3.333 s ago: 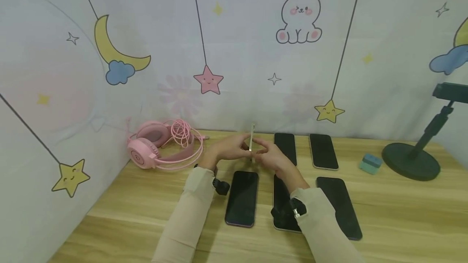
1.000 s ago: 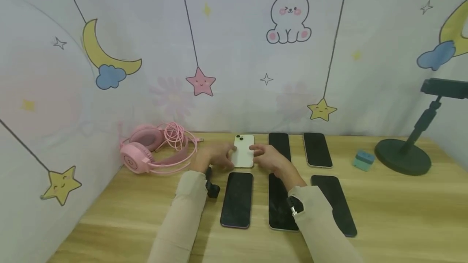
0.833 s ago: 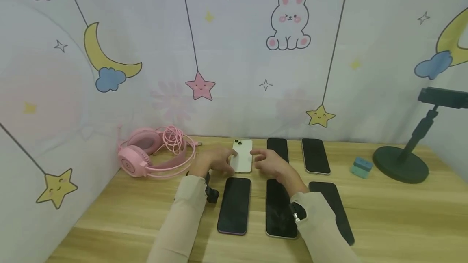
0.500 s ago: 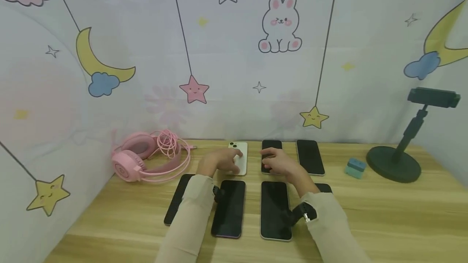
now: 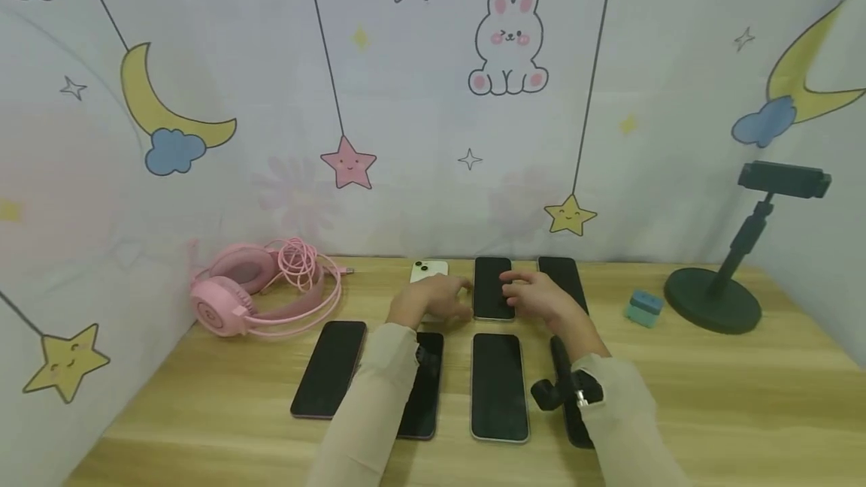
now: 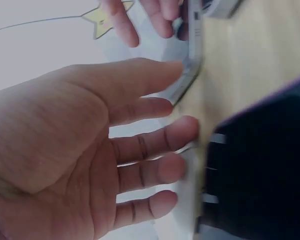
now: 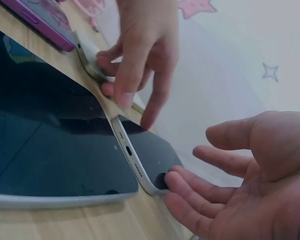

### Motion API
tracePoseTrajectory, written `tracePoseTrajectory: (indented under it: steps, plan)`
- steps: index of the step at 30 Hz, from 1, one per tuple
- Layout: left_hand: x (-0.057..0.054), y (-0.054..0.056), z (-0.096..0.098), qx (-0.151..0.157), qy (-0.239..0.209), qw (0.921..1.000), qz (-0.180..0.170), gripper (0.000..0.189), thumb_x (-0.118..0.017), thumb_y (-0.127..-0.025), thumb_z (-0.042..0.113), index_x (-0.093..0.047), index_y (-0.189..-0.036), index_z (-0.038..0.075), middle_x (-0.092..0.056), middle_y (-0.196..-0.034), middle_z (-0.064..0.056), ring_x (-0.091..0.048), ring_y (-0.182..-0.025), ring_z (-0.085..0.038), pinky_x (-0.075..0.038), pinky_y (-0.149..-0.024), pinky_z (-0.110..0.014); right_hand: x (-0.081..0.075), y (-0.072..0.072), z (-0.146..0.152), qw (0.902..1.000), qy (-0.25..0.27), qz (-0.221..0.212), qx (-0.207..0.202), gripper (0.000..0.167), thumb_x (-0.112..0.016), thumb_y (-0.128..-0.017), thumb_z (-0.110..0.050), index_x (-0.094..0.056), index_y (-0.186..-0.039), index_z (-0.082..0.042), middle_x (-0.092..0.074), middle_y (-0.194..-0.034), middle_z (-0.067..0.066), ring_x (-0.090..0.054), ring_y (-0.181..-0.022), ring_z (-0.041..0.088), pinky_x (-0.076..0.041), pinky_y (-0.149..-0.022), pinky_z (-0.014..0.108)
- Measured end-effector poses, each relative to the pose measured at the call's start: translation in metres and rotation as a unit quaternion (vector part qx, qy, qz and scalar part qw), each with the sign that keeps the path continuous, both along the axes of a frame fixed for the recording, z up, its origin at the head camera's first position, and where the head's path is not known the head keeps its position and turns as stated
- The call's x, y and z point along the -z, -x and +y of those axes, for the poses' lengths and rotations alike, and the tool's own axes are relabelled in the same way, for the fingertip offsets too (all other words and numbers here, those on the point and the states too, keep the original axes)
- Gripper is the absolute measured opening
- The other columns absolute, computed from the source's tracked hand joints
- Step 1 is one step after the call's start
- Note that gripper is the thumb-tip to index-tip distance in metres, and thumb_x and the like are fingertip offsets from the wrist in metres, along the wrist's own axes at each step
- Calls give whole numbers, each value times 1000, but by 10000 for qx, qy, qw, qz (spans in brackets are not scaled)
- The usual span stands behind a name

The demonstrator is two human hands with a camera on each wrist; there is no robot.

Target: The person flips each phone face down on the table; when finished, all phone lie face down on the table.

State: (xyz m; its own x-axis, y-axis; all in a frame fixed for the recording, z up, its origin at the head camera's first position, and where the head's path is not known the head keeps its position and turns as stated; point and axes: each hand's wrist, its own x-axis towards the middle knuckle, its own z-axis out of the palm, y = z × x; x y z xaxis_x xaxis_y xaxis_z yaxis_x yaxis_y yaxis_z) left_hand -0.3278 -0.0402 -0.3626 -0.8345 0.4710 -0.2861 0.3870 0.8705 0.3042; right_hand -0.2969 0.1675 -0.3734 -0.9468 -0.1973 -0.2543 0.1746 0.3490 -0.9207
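At the back of the table a black-screened phone (image 5: 489, 284) lies face up between my two hands. My left hand (image 5: 433, 297) reaches over a white phone (image 5: 428, 270), its back and two camera lenses upward, and its fingertips come near the black phone's left side. My right hand (image 5: 541, 297) is at that phone's right side, its fingertips right at the edge. In the right wrist view the phone (image 7: 155, 150) shows its charging port, with fingertips of both hands close around it. The left wrist view shows the left fingers (image 6: 140, 147) relaxed, holding nothing.
Another dark phone (image 5: 563, 276) lies at the back right. In the front row are several more phones, among them one at the left (image 5: 329, 369) and one in the middle (image 5: 499, 388). Pink headphones (image 5: 223, 299), a blue-green block (image 5: 644, 308) and a dark stand (image 5: 713, 300) stand around them.
The white phone, held on edge earlier, now lies flat with its back up. Both hands have let it go and moved right, to either side of the black phone beside it.
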Motion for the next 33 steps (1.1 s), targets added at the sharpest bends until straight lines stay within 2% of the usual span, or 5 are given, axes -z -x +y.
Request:
tracePoseTrajectory:
  steps: [8, 14, 16, 25, 33]
  plan:
    - [1, 0, 6, 52, -82, 9999, -65, 59, -64, -98, 38, -47, -149, 12, -59, -136, -10, -58, -118, -24, -43, -103, -42, 1, 3, 10, 9999, 51, -138, -87, 44, -44, -106, -14, -43, -148, 1, -46, -145, 26, -50, -129, 38, -43, -104, 48]
    - [4, -2, 10, 269, -430, 9983, -277, 61, -58, -102, 41, -41, -153, 12, -65, -97, -4, -58, -80, -16, -48, -89, -37, 5, 2, 17, 9997, 112, -207, -86, 46, -46, -106, -14, -40, -149, 1, -44, -147, 28, -50, -130, 41, -47, -101, 46]
    - [5, -2, 12, 317, -518, 9977, -287, 62, -57, -102, 42, -40, -153, 12, -64, -98, -3, -58, -78, -14, -48, -84, -36, 5, 2, 18, 9996, 132, -238, -50, 47, -47, -105, -15, -40, -149, 1, -45, -146, 27, -51, -129, 40, -48, -99, 43]
    - [2, -1, 17, 245, -211, 9995, -27, 63, -58, -101, 43, -39, -154, 15, -46, -147, -13, -52, -127, -25, -42, -104, -43, 1, 5, 18, 9995, 163, -281, -29, 48, -49, -105, -14, -41, -149, 0, -50, -141, 24, -56, -120, 32, -52, -92, 36]
    - [2, -2, 19, 281, -86, 9996, -8, 65, -60, -100, 44, -39, -154, 15, -38, -153, -16, -47, -133, -29, -40, -107, -45, 3, 5, 18, 9996, 95, -273, 16, 46, -49, -105, -12, -42, -148, 0, -50, -138, 23, -57, -113, 28, -52, -88, 33]
